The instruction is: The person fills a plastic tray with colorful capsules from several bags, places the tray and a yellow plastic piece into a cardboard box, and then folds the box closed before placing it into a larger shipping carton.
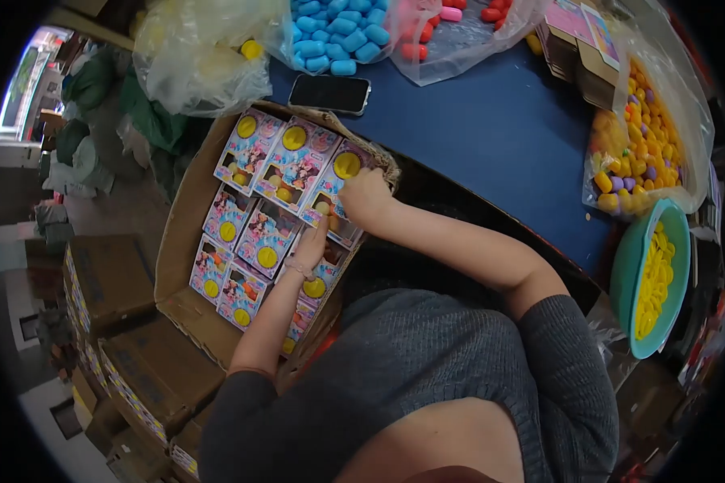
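An open cardboard carton (179,228) holds several small printed toy boxes (270,233), each with a round yellow piece and a cut-out window. At the carton's upper right lies one such toy box (328,179) between my two hands. My right hand (368,200) is closed on its right side, fingers curled near the yellow disc. From below, my left hand (310,244) grips its lower edge with the thumb and fingers. Parts of the boxes beneath are hidden by my hands.
On the blue table (475,121) lie a black phone (330,94) and clear bags of blue capsules (338,32), red pieces and orange-yellow pieces (640,149). A teal basin (630,322) holds yellow parts. Closed cartons (157,366) stand at the left.
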`<state>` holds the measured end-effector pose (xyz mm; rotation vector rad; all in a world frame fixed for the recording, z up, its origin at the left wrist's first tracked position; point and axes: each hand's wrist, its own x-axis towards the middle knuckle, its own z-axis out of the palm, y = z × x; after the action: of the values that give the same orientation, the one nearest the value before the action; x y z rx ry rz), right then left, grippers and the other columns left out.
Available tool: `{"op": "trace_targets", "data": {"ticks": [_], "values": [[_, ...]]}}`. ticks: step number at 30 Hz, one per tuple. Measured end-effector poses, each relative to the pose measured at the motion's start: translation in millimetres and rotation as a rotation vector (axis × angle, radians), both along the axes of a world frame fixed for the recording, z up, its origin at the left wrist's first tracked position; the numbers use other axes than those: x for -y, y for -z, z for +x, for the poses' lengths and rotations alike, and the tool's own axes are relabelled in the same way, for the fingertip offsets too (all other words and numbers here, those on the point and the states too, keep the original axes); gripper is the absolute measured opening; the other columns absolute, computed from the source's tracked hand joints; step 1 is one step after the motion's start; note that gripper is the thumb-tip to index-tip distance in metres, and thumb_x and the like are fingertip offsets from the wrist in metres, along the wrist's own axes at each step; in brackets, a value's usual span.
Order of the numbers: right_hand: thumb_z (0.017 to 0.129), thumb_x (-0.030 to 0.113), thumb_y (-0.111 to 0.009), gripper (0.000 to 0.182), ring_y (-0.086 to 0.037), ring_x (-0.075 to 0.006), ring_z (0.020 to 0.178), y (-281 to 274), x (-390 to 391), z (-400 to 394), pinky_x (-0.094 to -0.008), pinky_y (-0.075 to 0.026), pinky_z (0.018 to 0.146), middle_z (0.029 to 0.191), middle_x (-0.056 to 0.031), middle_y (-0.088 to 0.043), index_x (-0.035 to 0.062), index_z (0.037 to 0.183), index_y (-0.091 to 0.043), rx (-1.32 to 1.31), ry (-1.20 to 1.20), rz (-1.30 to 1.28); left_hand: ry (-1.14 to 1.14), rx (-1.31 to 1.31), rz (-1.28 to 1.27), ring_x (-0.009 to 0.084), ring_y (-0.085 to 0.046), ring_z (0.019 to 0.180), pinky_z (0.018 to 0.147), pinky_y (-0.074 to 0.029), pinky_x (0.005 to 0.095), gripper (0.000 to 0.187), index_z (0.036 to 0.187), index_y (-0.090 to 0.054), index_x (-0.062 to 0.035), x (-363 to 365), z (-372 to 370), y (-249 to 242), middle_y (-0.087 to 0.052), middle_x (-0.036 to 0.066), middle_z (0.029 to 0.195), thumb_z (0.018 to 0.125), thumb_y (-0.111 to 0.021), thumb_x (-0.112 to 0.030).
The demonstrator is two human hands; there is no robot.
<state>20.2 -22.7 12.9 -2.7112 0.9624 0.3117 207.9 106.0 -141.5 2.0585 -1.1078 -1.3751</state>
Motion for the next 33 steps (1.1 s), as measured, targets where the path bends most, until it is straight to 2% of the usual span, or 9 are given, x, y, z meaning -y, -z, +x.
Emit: {"op": "trace_targets", "data": {"ticks": [5, 8, 9, 10, 15, 17, 23, 27, 33], "values": [[0.081, 0.02, -0.065, 0.013, -0.064, -0.023, 0.099, -9, -35, -32, -0.0423, -0.045, 0.082, 0.1, -0.0078, -0.069, 0.0101, 0.084, -0.072, 0.515, -0.087, 0.028, 0.192, 0.084, -0.084, 0.02, -0.056, 0.06, 0.058, -0.043, 0.0359, 0.064, 0.091, -0.064, 0.0066, 6, -24, -89, -0.061, 0.014, 0.07, 0.104, -0.033, -0.048], [0.086, 0.023, -0.065, 0.018, -0.063, -0.0248, 0.093, -42, -49, -126, -0.0449, -0.044, 0.089, 0.093, -0.005, -0.067, 0.0056, 0.08, -0.065, 0.966, 0.047, -0.051, 0.512, 0.439, 0.297, 0.0276, -0.067, 0.074, 0.068, -0.048, 0.0428, 0.074, 0.072, -0.066, 0.0046, 31, -16, -145, -0.069, 0.015, 0.073, 0.102, -0.033, -0.055], [0.086, 0.023, -0.065, 0.019, -0.063, -0.0265, 0.091, -54, -57, -170, -0.0434, -0.046, 0.086, 0.09, -0.0069, -0.066, 0.0053, 0.08, -0.065, 0.829, 0.239, 0.021, 0.563, 0.436, 0.422, 0.0252, -0.066, 0.065, 0.063, -0.049, 0.0406, 0.071, 0.069, -0.065, 0.0051, 33, 38, -111, -0.069, 0.015, 0.072, 0.101, -0.039, -0.052], [0.086, 0.024, -0.065, 0.02, -0.064, -0.0281, 0.088, -64, -70, -217, -0.042, -0.048, 0.083, 0.087, -0.0089, -0.066, 0.005, 0.08, -0.066, 0.704, 0.429, 0.107, 0.548, 0.329, 0.406, 0.0211, -0.065, 0.057, 0.056, -0.049, 0.0351, 0.062, 0.075, -0.065, 0.0067, 53, -10, -186, -0.068, 0.015, 0.07, 0.103, -0.042, -0.043], [0.072, 0.043, -0.079, 0.041, -0.068, -0.0357, 0.077, -81, -243, -430, -0.046, -0.054, 0.07, 0.073, -0.0171, -0.068, 0.0022, 0.074, -0.07, -0.321, 1.383, 0.149, 0.755, -0.033, -0.269, 0.0103, -0.059, 0.052, 0.05, -0.044, 0.0225, 0.029, 0.093, -0.064, 0.0059, 104, -114, -278, -0.061, 0.005, 0.061, 0.102, -0.048, -0.018], [0.07, 0.046, -0.081, 0.045, -0.068, -0.0321, 0.072, -58, -302, -473, -0.0427, -0.054, 0.067, 0.068, -0.0139, -0.067, 0.0033, 0.072, -0.069, -0.291, 1.562, 0.158, 1.089, -0.059, -0.35, 0.0118, -0.06, 0.053, 0.052, -0.044, 0.0234, 0.016, 0.096, -0.064, 0.0033, 111, -194, -291, -0.06, 0.007, 0.06, 0.095, -0.055, -0.01], [0.079, 0.021, -0.08, 0.024, -0.058, -0.0095, 0.052, -30, -341, -493, -0.0262, -0.047, 0.047, 0.062, -0.003, -0.063, 0.0001, 0.076, -0.069, 0.718, 1.951, 0.221, 2.123, -0.387, -0.715, 0.0279, -0.065, 0.09, 0.072, -0.053, 0.0382, 0.022, 0.109, -0.062, -0.0074, 56, -413, -237, -0.065, 0.012, 0.097, 0.087, -0.061, -0.014], [0.08, 0.019, -0.078, 0.019, -0.059, -0.0096, 0.052, -23, -348, -489, -0.0244, -0.047, 0.047, 0.066, -0.0032, -0.066, 0.0006, 0.084, -0.073, 0.672, 1.874, 0.171, 1.903, -0.545, -1.403, 0.0299, -0.059, 0.109, 0.088, -0.049, 0.0391, 0.032, 0.112, -0.062, -0.0028, -6, -512, -184, -0.062, 0.012, 0.116, 0.08, -0.062, -0.008], [0.081, 0.016, -0.068, 0.017, -0.067, -0.028, 0.068, -33, -347, -461, -0.0367, -0.05, 0.064, 0.073, -0.0149, -0.069, 0.0024, 0.09, -0.072, 0.543, 1.764, 0.026, 1.922, -0.2, -1.727, 0.022, -0.053, 0.113, 0.092, -0.043, 0.0365, 0.029, 0.107, -0.062, -0.0058, -37, -551, -138, -0.058, 0.008, 0.109, 0.08, -0.058, -0.016]]}}
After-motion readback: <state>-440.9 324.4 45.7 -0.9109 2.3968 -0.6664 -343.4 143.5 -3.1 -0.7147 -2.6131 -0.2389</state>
